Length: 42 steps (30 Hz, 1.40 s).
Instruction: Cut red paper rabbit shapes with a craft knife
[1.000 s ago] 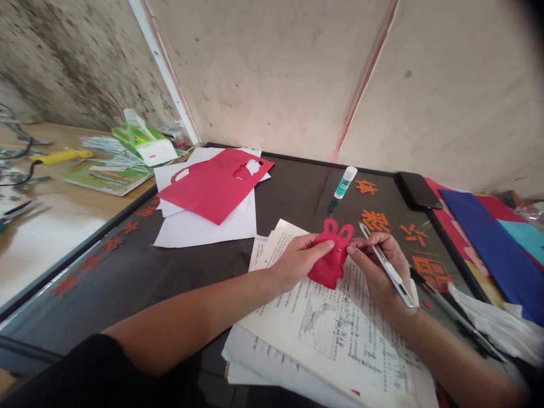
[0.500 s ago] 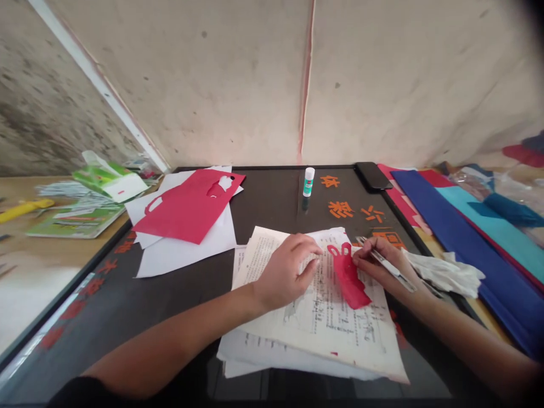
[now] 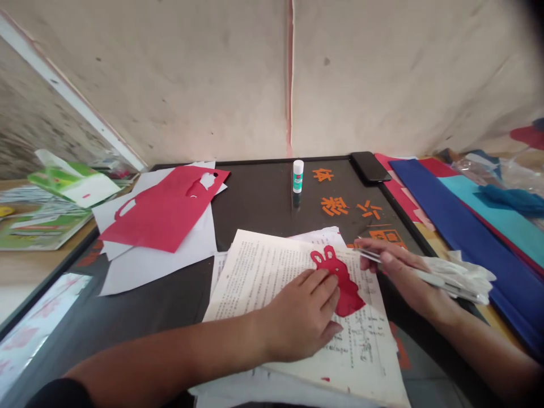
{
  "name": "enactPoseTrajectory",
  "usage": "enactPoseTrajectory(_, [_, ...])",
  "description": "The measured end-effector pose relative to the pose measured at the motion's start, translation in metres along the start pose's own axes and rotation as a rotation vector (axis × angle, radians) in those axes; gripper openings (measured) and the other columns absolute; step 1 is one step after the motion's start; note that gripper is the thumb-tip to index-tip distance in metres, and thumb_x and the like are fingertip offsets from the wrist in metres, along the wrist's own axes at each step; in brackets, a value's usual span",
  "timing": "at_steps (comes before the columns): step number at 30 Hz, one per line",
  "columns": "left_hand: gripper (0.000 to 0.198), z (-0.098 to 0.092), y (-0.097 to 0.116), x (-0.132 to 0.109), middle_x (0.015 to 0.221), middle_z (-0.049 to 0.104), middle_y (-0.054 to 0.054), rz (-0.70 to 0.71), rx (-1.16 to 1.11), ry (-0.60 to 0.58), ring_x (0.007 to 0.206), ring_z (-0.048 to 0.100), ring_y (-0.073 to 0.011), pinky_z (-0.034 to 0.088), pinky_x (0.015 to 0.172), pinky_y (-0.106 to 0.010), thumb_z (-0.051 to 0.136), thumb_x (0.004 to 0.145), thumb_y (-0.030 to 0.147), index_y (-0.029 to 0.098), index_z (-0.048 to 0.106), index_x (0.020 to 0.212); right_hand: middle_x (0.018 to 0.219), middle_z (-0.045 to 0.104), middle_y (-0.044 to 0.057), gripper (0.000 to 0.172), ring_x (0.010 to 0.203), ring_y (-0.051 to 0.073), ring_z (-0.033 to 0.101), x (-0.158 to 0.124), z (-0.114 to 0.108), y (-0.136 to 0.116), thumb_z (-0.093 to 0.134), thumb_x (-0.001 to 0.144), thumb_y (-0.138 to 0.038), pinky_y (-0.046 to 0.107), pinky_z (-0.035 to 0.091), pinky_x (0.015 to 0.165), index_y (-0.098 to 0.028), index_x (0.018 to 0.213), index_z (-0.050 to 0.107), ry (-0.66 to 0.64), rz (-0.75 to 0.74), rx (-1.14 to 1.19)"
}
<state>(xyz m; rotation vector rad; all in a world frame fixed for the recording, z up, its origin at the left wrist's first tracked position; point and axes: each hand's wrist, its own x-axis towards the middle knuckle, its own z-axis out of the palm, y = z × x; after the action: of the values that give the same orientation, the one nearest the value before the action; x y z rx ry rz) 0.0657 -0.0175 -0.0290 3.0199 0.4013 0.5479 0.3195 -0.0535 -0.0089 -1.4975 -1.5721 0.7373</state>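
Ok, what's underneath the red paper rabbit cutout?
The red paper rabbit cutout lies on a printed text page, with more loose sheets beneath that. The words directly under it are covered and can't be read. The left hand hides part of the page too.

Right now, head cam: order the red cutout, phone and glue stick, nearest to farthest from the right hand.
1. Red paper cutout: just left of the right hand, which holds a silver craft knife; it lies on the printed sheet.
2. Black phone: ahead of the hand, near the far edge.
3. Glue stick: upright, farther left along the far edge.
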Motion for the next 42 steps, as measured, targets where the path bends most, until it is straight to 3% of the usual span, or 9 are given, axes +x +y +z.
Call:
enactPoseTrajectory(3, [0.05, 0.0, -0.002, -0.004, 0.133, 0.058, -0.018, -0.037, -0.058, 0.001, 0.128, 0.049, -0.0361, 0.038, 0.11, -0.052, 0.043, 0.1, 0.043, 0.005, 0.057, 0.129, 0.094, 0.077, 0.004, 0.032, 0.083, 0.021, 0.073, -0.001, 0.007, -0.011, 0.055, 0.094, -0.041, 0.03, 0.059, 0.075, -0.027, 0.119, 0.07, -0.108, 0.058, -0.001])
enactPoseTrajectory(8, [0.05, -0.002, -0.003, -0.005, 0.143, 0.045, -0.028, -0.07, -0.141, -0.039, 0.134, 0.044, -0.0396, 0.036, 0.111, -0.054, 0.043, 0.099, 0.042, 0.004, 0.054, 0.129, 0.097, 0.078, 0.002, 0.015, 0.089, 0.021, 0.074, 0.002, 0.018, -0.015, 0.065, 0.088, -0.031, 0.029, 0.059, 0.081, -0.029, 0.098, 0.076, -0.081, 0.014, -0.077])
enactPoseTrajectory(13, [0.049, -0.003, -0.004, -0.004, 0.144, 0.043, -0.03, -0.073, -0.185, -0.061, 0.137, 0.04, -0.041, 0.034, 0.113, -0.055, 0.045, 0.099, 0.04, 0.002, 0.052, 0.13, 0.087, 0.077, 0.002, 0.017, 0.075, 0.018, 0.073, 0.002, 0.021, -0.005, 0.075, 0.081, -0.034, 0.025, 0.06, 0.068, -0.025, 0.094, 0.074, -0.033, 0.127, -0.002])
enactPoseTrajectory(18, [0.049, -0.005, -0.008, -0.004, 0.149, 0.04, -0.026, -0.081, -0.212, -0.115, 0.142, 0.033, -0.0388, 0.026, 0.117, -0.056, 0.044, 0.1, 0.041, 0.006, 0.05, 0.134, 0.087, 0.078, 0.0, 0.009, 0.079, 0.017, 0.074, 0.006, 0.016, -0.003, 0.078, 0.077, -0.034, 0.024, 0.059, 0.073, -0.029, 0.085, 0.078, 0.023, 0.099, -0.085])
enactPoseTrajectory(22, [0.05, -0.008, -0.01, -0.004, 0.154, 0.035, -0.021, -0.098, -0.239, -0.136, 0.147, 0.019, -0.0397, 0.021, 0.117, -0.059, 0.046, 0.099, 0.044, 0.01, 0.049, 0.135, 0.091, 0.079, -0.002, 0.015, 0.086, 0.018, 0.074, 0.011, 0.004, 0.004, 0.081, 0.075, -0.036, 0.025, 0.059, 0.08, -0.034, 0.09, 0.079, -0.015, 0.123, -0.095])
enactPoseTrajectory(28, [0.048, -0.011, -0.012, -0.002, 0.15, 0.034, -0.03, -0.107, -0.272, -0.139, 0.142, 0.031, -0.0417, 0.027, 0.115, -0.06, 0.048, 0.098, 0.045, 0.008, 0.053, 0.128, 0.091, 0.078, -0.003, 0.012, 0.086, 0.017, 0.073, 0.013, -0.006, 0.01, 0.077, 0.08, -0.037, 0.024, 0.058, 0.076, -0.037, 0.092, 0.079, -0.118, 0.064, -0.116])
enactPoseTrajectory(36, [0.051, -0.009, -0.014, -0.003, 0.155, 0.027, -0.026, -0.083, -0.214, -0.181, 0.146, 0.021, -0.0416, 0.023, 0.116, -0.059, 0.041, 0.1, 0.048, 0.01, 0.046, 0.135, 0.089, 0.078, -0.002, 0.011, 0.083, 0.019, 0.072, 0.013, -0.003, 0.006, 0.078, 0.078, -0.039, 0.028, 0.058, 0.077, -0.034, 0.088, 0.078, -0.12, 0.083, -0.142])
enactPoseTrajectory(42, [0.05, -0.01, -0.013, -0.003, 0.155, 0.027, -0.026, -0.086, -0.229, -0.169, 0.146, 0.022, -0.0412, 0.022, 0.116, -0.059, 0.043, 0.1, 0.047, 0.01, 0.048, 0.133, 0.088, 0.078, 0.0, 0.011, 0.082, 0.023, 0.073, 0.014, 0.0, -0.001, 0.077, 0.078, -0.042, 0.035, 0.059, 0.076, -0.032, 0.082, 0.078, -0.127, 0.097, -0.139])
